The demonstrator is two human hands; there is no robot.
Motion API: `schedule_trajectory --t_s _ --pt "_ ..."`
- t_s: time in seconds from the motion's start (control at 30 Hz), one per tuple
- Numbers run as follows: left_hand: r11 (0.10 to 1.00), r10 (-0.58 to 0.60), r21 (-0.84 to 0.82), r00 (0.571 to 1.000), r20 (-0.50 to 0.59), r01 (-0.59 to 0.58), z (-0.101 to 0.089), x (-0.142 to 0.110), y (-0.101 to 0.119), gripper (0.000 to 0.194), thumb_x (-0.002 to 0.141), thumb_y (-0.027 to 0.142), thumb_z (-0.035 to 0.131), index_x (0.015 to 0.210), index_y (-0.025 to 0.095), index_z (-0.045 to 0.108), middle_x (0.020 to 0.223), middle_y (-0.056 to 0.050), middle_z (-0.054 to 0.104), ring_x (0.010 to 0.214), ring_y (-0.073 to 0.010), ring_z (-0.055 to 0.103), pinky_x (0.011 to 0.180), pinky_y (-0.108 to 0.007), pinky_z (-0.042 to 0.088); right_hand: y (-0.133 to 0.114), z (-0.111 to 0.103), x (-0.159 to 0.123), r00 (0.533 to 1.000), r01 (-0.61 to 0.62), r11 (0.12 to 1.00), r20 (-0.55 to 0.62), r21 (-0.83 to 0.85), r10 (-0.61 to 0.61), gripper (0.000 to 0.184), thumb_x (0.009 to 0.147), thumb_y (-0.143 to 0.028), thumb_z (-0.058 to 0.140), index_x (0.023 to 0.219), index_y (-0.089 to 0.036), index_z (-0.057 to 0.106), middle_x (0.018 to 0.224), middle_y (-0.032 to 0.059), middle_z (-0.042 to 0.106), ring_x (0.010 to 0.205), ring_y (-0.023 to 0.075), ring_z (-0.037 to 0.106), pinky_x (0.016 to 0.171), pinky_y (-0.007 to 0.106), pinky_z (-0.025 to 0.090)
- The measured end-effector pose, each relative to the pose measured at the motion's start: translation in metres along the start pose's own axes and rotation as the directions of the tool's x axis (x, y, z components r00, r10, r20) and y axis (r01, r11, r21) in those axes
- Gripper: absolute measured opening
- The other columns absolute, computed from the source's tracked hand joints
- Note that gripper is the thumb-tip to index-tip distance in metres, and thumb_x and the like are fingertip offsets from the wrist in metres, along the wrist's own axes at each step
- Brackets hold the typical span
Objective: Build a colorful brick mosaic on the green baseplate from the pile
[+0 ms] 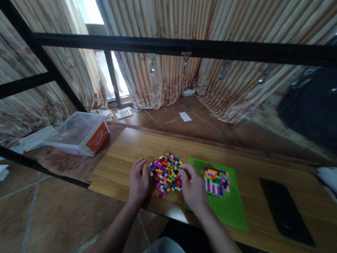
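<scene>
We are partway through a brick pattern on the green baseplate (228, 210).

A small patch of bricks (216, 180) is pressed on; most studs stay bare. Our right hand (193, 187) pinches into the loose brick pile (166, 174) on the tabletop (124, 158); our left hand (139, 180) rests loosely curled, holding nothing, beside it.

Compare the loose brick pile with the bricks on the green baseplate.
The pile lies scattered on the bare wooden table; the built patch sits on the green baseplate. The pile is an irregular heap; the patch is a flat, roughly square block in rows. The left hand and right hand flank the pile, the right one's fingers on its edge; neither touches the patch. Both are small, multicoloured bricks.
</scene>
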State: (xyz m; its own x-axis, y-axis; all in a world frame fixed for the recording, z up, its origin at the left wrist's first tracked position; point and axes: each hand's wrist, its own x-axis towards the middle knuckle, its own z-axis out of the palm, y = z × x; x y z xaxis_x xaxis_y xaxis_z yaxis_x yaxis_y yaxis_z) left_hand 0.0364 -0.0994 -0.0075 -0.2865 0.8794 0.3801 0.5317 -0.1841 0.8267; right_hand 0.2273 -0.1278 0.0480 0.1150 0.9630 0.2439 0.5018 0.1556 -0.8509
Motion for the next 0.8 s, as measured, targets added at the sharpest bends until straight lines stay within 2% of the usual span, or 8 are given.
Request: schedule_trajectory --t_s 0.1,0.23,0.37,0.5,0.67,0.8 --pt "1.000 0.002 -0.001 1.000 -0.004 -0.002 0.000 0.000 -0.003 0.030 0.092 0.028 0.043 0.105 0.015 0.068 0.117 -0.013 0.066 0.114 -0.0228 0.061 0.104 -0.044 0.047 0.002 -0.014 -0.030 0.998 -0.067 0.996 -0.016 0.058 0.068 0.021 0.094 -0.036 0.047 0.095 -0.021 0.063 0.080 0.0016 0.067 0.072 0.0170 0.062 0.066 0.028 0.045" --pt "1.000 0.020 0.013 1.000 -0.004 -0.019 0.000 0.002 -0.006 0.032 0.092 0.029 0.042 0.104 0.015 0.067 0.115 -0.014 0.067 0.112 -0.0232 0.062 0.103 -0.044 0.048 0.012 -0.029 -0.059 0.984 -0.161 0.972 -0.045 0.170 0.171 0.026 0.093 -0.043 0.050 0.098 -0.021 0.063 0.071 -0.0002 0.063 0.064 0.0161 0.059 0.060 0.027 0.045" --pt "0.997 0.068 0.035 0.998 -0.009 -0.068 0.001 0.005 -0.008 0.031 0.091 0.031 0.042 0.099 0.016 0.068 0.110 -0.013 0.068 0.107 -0.0234 0.063 0.100 -0.043 0.049 0.025 -0.039 -0.075 0.963 -0.218 0.925 -0.088 0.313 0.256 0.031 0.089 -0.047 0.055 0.101 -0.019 0.062 0.078 0.0040 0.069 0.068 0.0179 0.064 0.064 0.030 0.051" --pt "0.995 0.069 0.077 0.998 -0.001 -0.068 0.002 0.008 -0.005 0.030 0.088 0.032 0.043 0.095 0.016 0.068 0.106 -0.013 0.069 0.103 -0.0239 0.064 0.098 -0.043 0.050 0.033 -0.044 -0.084 0.948 -0.250 0.902 -0.101 0.351 0.302 0.030 0.085 -0.048 0.058 0.093 -0.019 0.062 0.077 0.0055 0.071 0.063 0.0190 0.065 0.062 0.032 0.053" --pt "0.992 0.065 0.106 0.998 0.022 -0.067 0.002 0.009 0.000 0.030 0.087 0.030 0.042 0.094 0.016 0.068 0.104 -0.014 0.069 0.103 -0.0252 0.063 0.098 -0.044 0.049 0.028 -0.038 -0.082 0.969 -0.206 0.955 -0.093 0.212 0.230 0.023 0.085 -0.042 0.054 0.087 -0.021 0.062 0.068 0.0026 0.069 0.061 0.0206 0.066 0.061 0.032 0.052" --pt "0.989 0.069 0.132 0.997 0.034 -0.073 0.002 0.008 0.003 0.030 0.087 0.028 0.041 0.093 0.016 0.068 0.101 -0.014 0.069 0.101 -0.0253 0.064 0.096 -0.043 0.050 0.016 -0.018 -0.062 0.987 -0.149 0.974 -0.039 0.168 0.158 0.018 0.085 -0.035 0.053 0.084 -0.022 0.065 0.069 0.0013 0.069 0.064 0.0198 0.065 0.064 0.032 0.050"
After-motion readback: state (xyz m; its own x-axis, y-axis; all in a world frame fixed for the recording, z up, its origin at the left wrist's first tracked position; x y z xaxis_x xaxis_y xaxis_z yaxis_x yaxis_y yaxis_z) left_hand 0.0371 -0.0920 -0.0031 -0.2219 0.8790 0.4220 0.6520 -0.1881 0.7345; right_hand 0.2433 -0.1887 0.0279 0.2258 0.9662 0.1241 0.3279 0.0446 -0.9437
